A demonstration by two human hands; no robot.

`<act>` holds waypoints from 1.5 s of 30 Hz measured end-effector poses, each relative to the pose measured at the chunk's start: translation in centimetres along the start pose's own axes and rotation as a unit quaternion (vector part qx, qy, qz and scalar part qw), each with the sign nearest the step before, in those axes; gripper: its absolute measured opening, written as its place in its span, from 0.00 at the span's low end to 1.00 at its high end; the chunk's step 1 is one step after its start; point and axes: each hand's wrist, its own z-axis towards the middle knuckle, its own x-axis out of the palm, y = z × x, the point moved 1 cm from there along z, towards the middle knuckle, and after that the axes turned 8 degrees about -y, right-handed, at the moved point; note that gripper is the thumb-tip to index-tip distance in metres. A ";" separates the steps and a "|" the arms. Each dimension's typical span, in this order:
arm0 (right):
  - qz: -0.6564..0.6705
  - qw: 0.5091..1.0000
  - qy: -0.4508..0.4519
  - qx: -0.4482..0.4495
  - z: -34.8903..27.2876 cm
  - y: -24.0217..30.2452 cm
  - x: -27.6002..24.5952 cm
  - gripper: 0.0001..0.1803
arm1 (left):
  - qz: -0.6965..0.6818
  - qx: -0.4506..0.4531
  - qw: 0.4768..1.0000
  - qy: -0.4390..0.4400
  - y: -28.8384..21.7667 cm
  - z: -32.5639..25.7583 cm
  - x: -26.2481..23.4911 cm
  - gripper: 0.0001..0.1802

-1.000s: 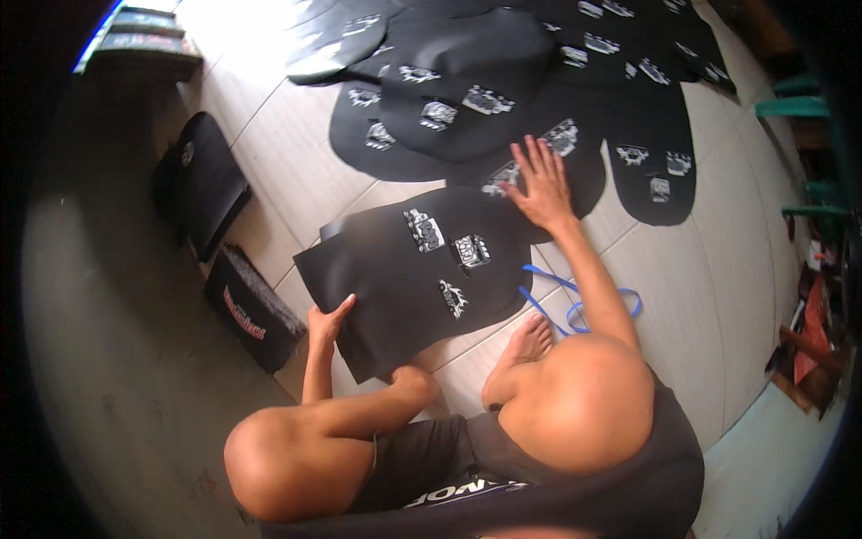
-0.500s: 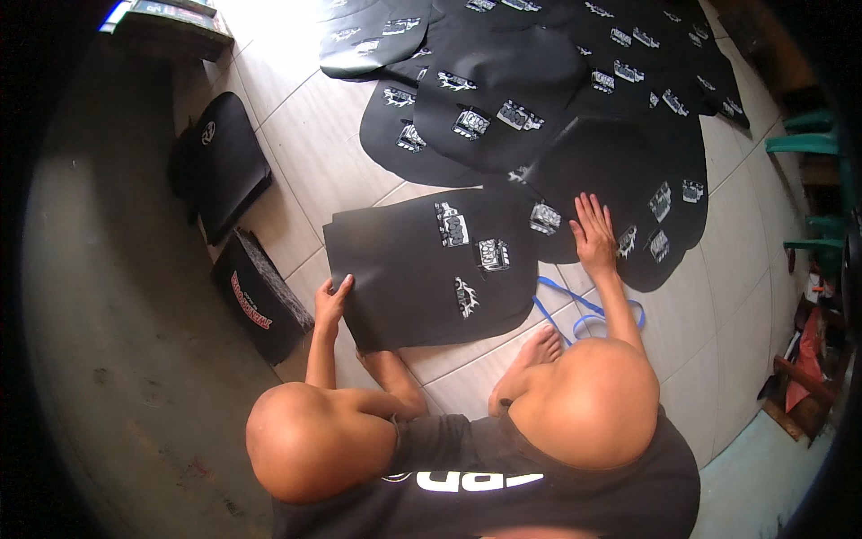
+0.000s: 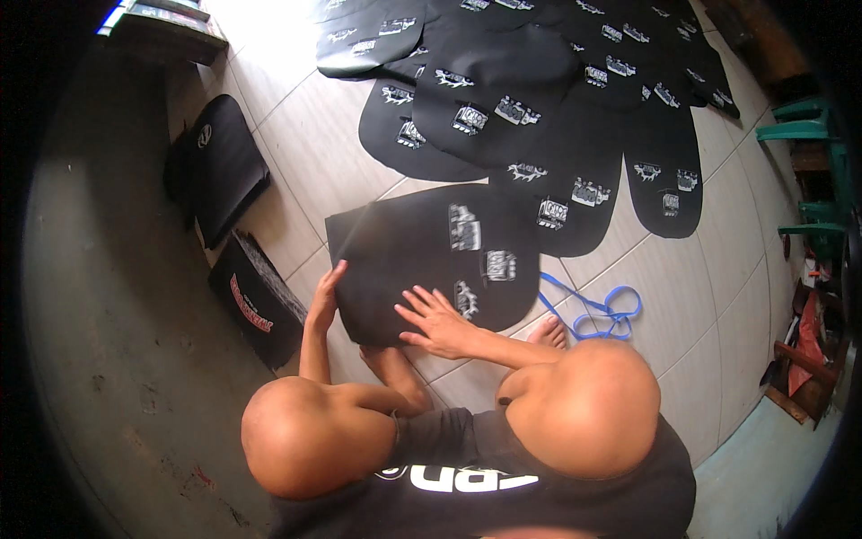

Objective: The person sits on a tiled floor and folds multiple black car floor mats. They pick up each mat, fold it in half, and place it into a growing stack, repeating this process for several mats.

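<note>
Probably light and pliable, the black sheet [image 3: 395,238] lies beneath the right hand [image 3: 440,325], fingers spread; the left hand [image 3: 324,304] meets its edge, seemingly a sound hold, whether pinching I cannot tell.

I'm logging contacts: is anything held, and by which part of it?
The left grip, partly hidden, is at the left edge of the nearest black sheet; whether it pinches it cannot be told. The right grip lies spread on top, holding nothing.

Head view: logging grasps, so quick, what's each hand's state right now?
Left hand: at left edge of black sheet; grip cannot be told.
Right hand: open, spread over the sheet.
</note>
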 end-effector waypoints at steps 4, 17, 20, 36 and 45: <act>0.030 0.993 -0.118 -0.002 2.6 -2.5 -5.7 0.30 | 0.134 0.086 0.987 0.006 1.7 0.3 -2.7 0.22; -0.386 0.863 -0.238 0.224 -8.8 -18.4 -16.6 0.38 | 0.230 0.114 0.959 -0.119 0.9 0.1 -5.6 0.30; -0.411 0.837 -0.274 0.237 -8.9 -19.8 -16.7 0.28 | 0.348 0.182 0.895 -0.214 0.4 -0.6 -2.4 0.29; 0.084 0.987 -0.105 0.088 -8.0 -3.8 -7.7 0.24 | 0.323 0.352 0.856 -0.196 1.6 -4.0 -0.5 0.33; -0.095 0.992 0.051 -0.072 -4.8 -4.7 -6.5 0.28 | -0.207 -0.062 0.974 0.074 -1.6 0.3 -4.5 0.22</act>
